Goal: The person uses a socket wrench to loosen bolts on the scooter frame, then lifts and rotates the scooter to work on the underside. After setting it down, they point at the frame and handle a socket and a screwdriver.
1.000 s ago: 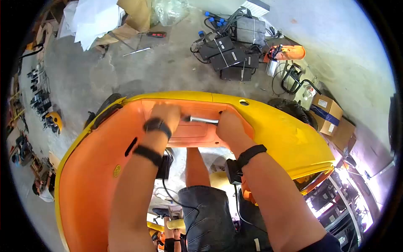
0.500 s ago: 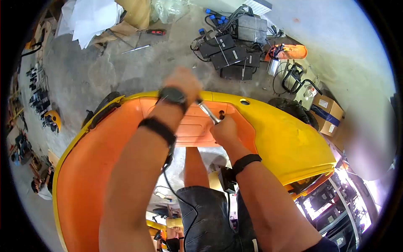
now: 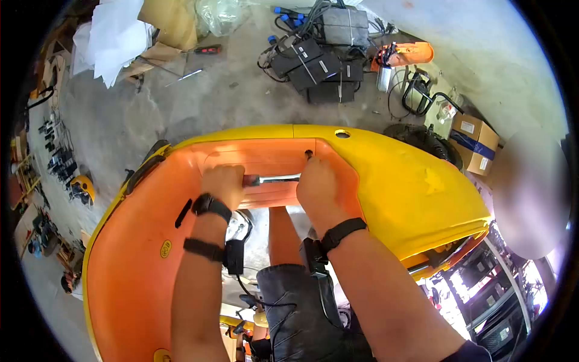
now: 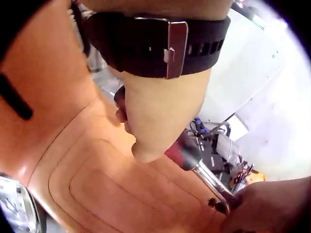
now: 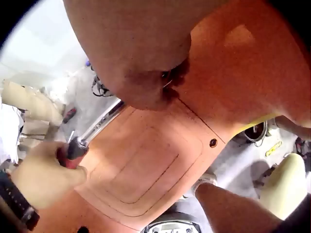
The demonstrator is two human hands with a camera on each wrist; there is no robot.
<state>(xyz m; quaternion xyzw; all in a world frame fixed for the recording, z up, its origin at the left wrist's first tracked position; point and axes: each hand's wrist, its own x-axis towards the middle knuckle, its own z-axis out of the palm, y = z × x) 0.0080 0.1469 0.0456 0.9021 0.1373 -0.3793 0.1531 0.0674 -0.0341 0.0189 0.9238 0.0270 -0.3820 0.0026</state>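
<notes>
I record the ratchet wrench (image 3: 278, 178) at centre frame, its long axis nearly level, handle pointing left. The left hand (image 3: 223, 186) grips the red-and-black handle; the right hand (image 3: 318, 186) clasps the opposite end, hiding its head. The oval sticker (image 3: 166, 248), lower left, is illegible.

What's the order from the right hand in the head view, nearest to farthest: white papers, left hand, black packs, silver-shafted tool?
From the right hand:
1. Silver-shafted tool: in its grip
2. Left hand: to its left, on the tool's handle
3. Black packs: on the floor ahead
4. White papers: floor, far left
</notes>
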